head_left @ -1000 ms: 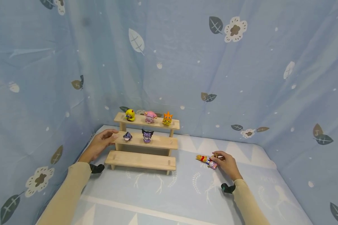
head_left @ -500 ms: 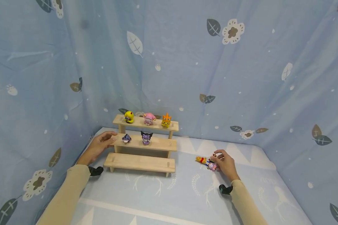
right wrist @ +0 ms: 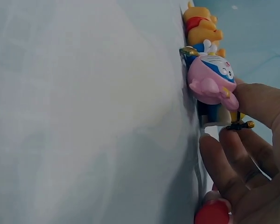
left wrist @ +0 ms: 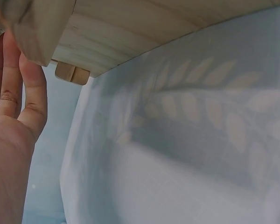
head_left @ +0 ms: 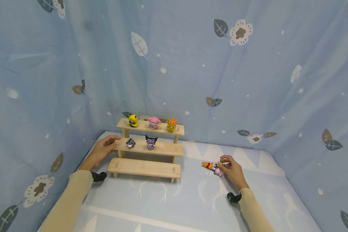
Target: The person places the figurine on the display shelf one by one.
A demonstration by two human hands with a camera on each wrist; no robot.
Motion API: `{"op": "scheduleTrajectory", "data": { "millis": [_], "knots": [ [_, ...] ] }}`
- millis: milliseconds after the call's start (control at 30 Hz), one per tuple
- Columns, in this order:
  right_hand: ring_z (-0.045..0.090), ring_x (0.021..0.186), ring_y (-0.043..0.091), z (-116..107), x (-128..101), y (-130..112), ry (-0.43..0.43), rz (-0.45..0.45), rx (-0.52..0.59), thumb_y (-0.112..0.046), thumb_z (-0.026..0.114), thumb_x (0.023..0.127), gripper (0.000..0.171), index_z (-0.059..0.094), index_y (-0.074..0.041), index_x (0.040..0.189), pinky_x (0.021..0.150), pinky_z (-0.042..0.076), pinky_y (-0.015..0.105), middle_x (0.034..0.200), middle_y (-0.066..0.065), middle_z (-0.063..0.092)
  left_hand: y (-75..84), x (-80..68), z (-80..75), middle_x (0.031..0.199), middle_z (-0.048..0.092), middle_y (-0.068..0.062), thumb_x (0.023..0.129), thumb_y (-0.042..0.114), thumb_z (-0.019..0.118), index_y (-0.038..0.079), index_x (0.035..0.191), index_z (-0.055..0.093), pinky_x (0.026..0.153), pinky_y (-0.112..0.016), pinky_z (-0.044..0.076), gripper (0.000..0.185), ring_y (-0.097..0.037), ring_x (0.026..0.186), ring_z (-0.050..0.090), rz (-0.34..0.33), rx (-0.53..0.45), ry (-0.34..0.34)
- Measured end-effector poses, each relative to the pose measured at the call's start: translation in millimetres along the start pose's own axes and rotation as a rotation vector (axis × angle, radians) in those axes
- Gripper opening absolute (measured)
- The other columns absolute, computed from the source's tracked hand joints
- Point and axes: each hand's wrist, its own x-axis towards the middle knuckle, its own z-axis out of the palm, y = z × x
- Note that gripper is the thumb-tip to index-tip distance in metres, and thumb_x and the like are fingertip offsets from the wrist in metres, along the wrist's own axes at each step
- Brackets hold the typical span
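Figurines in a small cluster (head_left: 214, 167) lie on the blue printed cloth (head_left: 191, 196) right of the wooden stepped shelf (head_left: 148, 149), and we see our right hand (head_left: 232, 169) at the cluster's right end, fingers curled in on it. The right wrist view shows it closer: thumb tip against the pink round figure (right wrist: 210, 81), other fingers bent beside the blue-and-white piece under it, the yellow bear in a red shirt (right wrist: 203, 29) at the far end of the row away from the hand. We'd call that a pinch on the pink figure (contact is plain, a full wrap is not). The cluster's long axis runs left-right across the cloth, bear toward the shelf, pink figure toward the hand, so the pink one is nearest the right hand and well apart from the left. Our left hand (head_left: 102, 149) is on the left end of the shelf's middle step; in the left wrist view its fingers (left wrist: 18, 79) run straight up along the wood, relaxed, holding nothing. Shelf contents: top step carries a yellow figure (head_left: 132, 120), a pink figure (head_left: 153, 122) and an orange spiky figure (head_left: 171, 124); middle step carries a small grey-purple figure (head_left: 130, 143) just beside the left thumb and a black-eared purple figure (head_left: 151, 142); the bottom step (head_left: 145, 167) has nothing on it that we can see, and it is the step nearest the cluster.
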Motion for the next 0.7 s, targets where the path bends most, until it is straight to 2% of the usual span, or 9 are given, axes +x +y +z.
{"op": "scheduleTrajectory", "data": {
  "millis": [333, 567, 700],
  "knots": [
    [0.066, 0.086, 0.022, 1.3, 0.1, 1.9, 0.053, -0.031, -0.008, -0.026, 0.085, 0.089, 0.046, 0.066, -0.012, 0.128, 0.057, 0.055, 0.028, 0.113, 0.012, 0.073, 2.7, 2.4, 0.6, 0.137, 0.054, 0.000, 0.099, 0.042, 0.070, 0.012, 0.141, 0.057, 0.100, -0.055, 0.050, 0.054, -0.012, 0.117, 0.056, -0.011, -0.012, 0.011],
    [0.066, 0.093, 0.020, 2.8, 0.3, 0.2, 0.140, -0.025, -0.015, -0.029, 0.083, 0.090, 0.044, 0.065, -0.016, 0.128, 0.077, 0.052, 0.026, 0.113, 0.006, 0.073, -1.5, 2.8, 1.5, 0.140, 0.053, -0.002, 0.099, 0.042, 0.070, 0.011, 0.141, 0.056, 0.100, -0.055, 0.050, 0.054, -0.012, 0.118, 0.055, -0.013, -0.015, 0.012],
    [0.066, 0.097, 0.022, 1.7, 1.7, -6.0, 0.170, -0.018, 0.008, -0.028, 0.081, 0.092, 0.044, 0.065, -0.015, 0.131, 0.078, 0.053, 0.021, 0.116, 0.008, 0.072, -2.7, 2.8, 0.6, 0.136, 0.054, 0.000, 0.099, 0.041, 0.070, 0.010, 0.141, 0.056, 0.099, -0.053, 0.051, 0.054, -0.012, 0.117, 0.056, -0.004, -0.022, 0.009]
  ]
}}
